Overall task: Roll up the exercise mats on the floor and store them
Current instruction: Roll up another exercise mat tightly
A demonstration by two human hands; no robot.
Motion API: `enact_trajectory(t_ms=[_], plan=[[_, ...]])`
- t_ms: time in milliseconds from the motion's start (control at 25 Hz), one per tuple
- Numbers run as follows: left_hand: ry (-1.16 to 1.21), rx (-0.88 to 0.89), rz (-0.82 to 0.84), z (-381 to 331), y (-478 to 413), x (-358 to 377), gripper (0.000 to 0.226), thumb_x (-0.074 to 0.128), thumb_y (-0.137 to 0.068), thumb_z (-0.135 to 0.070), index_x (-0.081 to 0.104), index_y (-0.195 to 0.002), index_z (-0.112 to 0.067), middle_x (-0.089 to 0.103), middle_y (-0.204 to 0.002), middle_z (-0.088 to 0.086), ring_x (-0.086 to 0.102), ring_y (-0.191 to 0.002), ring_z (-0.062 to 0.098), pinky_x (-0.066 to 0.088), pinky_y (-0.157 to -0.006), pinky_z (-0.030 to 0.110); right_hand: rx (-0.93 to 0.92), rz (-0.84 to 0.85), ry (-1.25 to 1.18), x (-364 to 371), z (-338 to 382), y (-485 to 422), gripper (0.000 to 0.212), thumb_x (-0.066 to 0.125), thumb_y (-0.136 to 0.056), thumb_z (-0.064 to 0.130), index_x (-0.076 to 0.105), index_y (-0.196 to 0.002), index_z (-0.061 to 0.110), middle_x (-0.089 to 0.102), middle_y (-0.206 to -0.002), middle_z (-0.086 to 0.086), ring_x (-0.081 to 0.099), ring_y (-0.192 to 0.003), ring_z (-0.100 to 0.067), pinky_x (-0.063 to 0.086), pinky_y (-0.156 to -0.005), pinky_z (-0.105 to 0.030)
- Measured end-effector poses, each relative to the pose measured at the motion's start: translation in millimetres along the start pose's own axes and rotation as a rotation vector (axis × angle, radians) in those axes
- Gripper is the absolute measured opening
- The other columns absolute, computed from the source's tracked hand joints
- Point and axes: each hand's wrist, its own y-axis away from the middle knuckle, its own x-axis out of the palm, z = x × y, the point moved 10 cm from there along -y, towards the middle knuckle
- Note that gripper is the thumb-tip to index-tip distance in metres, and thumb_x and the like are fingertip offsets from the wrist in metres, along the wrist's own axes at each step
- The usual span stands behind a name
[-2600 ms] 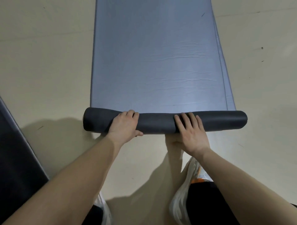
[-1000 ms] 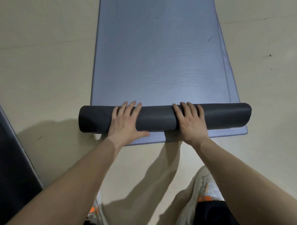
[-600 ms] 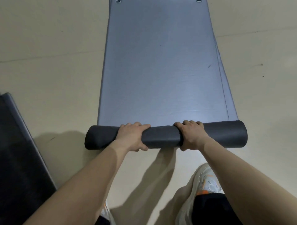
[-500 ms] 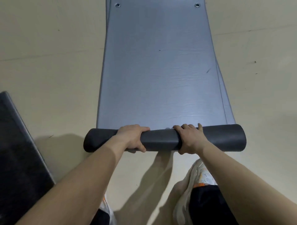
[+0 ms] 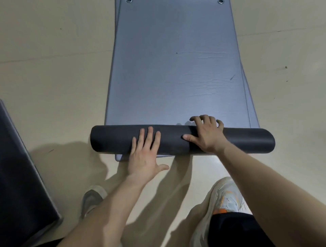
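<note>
A blue-grey exercise mat [image 5: 176, 70] lies flat on the beige floor, and its near end is wound into a dark grey roll [image 5: 112, 141]. My left hand [image 5: 146, 156] presses flat on the near side of the roll with straight fingers. My right hand [image 5: 206, 135] arches over the top of the roll, its fingers curled down the far side and its thumb on the roll. A second mat [image 5: 254, 114] of the same colour lies underneath; its edge shows along the right side and below the roll.
A dark mat or pad [image 5: 21, 176] lies on the floor at the left. My two shoes [image 5: 91, 199] [image 5: 227, 197] stand just behind the roll. Two metal eyelets [image 5: 220, 1] mark the mat's far end. Bare floor [image 5: 53, 70] surrounds the mats.
Both hands gripped the roll half a second ago. My left hand has flattened on its near side, my right hand has reached over the top, and the lower mat's near edge shows again.
</note>
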Motion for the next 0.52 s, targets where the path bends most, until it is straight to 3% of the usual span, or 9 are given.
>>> enact_trajectory(t_ms=[80, 120, 200, 240, 320, 400, 520], plan=[[0.008, 0.022, 0.08, 13, -43, 1, 0.128, 0.068, -0.07, -0.077, -0.004, -0.161, -0.025, -0.004, -0.17, 0.004, -0.006, -0.156, 0.029, -0.005, -0.123, 0.046, -0.02, -0.272, 0.018, -1, 9, 18, 0.07, 0.045, -0.087, 0.07, 0.056, -0.131, 0.016, 0.053, -0.136, -0.013, 0.049, -0.131, -0.042, 0.021, -0.114, -0.06], [0.015, 0.051, 0.073, 20, -62, -5, 0.129, 0.071, -0.067, -0.077, -0.002, -0.161, -0.026, 0.002, -0.17, 0.002, 0.0, -0.156, 0.028, -0.001, -0.124, 0.045, -0.029, -0.326, 0.087, 6, 13, 28, 0.074, 0.057, -0.086, 0.064, 0.05, -0.14, 0.015, 0.047, -0.146, -0.014, 0.042, -0.141, -0.042, 0.009, -0.119, -0.06], [0.014, 0.127, 0.076, 25, -86, -11, 0.13, 0.076, -0.063, -0.075, 0.004, -0.16, -0.028, 0.018, -0.167, 0.001, 0.016, -0.153, 0.027, 0.01, -0.124, 0.044, -0.019, -0.247, 0.226, 22, 10, 26, 0.1, 0.081, -0.075, 0.039, 0.028, -0.157, 0.016, 0.031, -0.161, -0.015, 0.024, -0.152, -0.039, -0.001, -0.12, -0.062], [0.009, 0.17, 0.063, 24, -91, -12, 0.127, 0.078, -0.062, -0.072, 0.009, -0.159, -0.029, 0.027, -0.163, 0.001, 0.025, -0.15, 0.027, 0.015, -0.123, 0.043, -0.02, -0.225, 0.267, 21, 8, 16, 0.107, 0.084, -0.069, 0.023, 0.024, -0.157, 0.016, 0.032, -0.16, -0.016, 0.024, -0.151, -0.039, 0.004, -0.119, -0.065], [0.007, 0.217, 0.022, 24, -94, -19, 0.115, 0.081, -0.06, -0.064, 0.023, -0.154, -0.032, 0.042, -0.152, -0.003, 0.04, -0.138, 0.023, 0.024, -0.119, 0.041, -0.021, -0.234, 0.324, 10, 9, -3, 0.1, 0.08, -0.063, 0.008, 0.032, -0.15, 0.017, 0.044, -0.145, -0.015, 0.038, -0.137, -0.038, 0.02, -0.115, -0.067], [0.052, 0.202, 0.066, 23, -102, -28, 0.107, 0.082, -0.058, -0.057, 0.031, -0.149, -0.035, 0.049, -0.143, -0.005, 0.049, -0.129, 0.023, 0.032, -0.114, 0.04, -0.021, -0.226, 0.397, -1, 10, -12, 0.09, 0.079, -0.063, 0.011, 0.038, -0.143, 0.019, 0.052, -0.127, -0.01, 0.049, -0.117, -0.034, 0.03, -0.109, -0.064], [0.095, 0.161, 0.246, 13, -86, -25, 0.104, 0.086, -0.055, -0.051, 0.034, -0.144, -0.038, 0.057, -0.133, -0.005, 0.058, -0.114, 0.025, 0.046, -0.099, 0.039, -0.047, -0.054, 0.392, 5, 6, 5, 0.083, 0.079, -0.07, 0.031, 0.037, -0.14, 0.026, 0.054, -0.12, -0.004, 0.053, -0.111, -0.031, 0.034, -0.104, -0.057]])
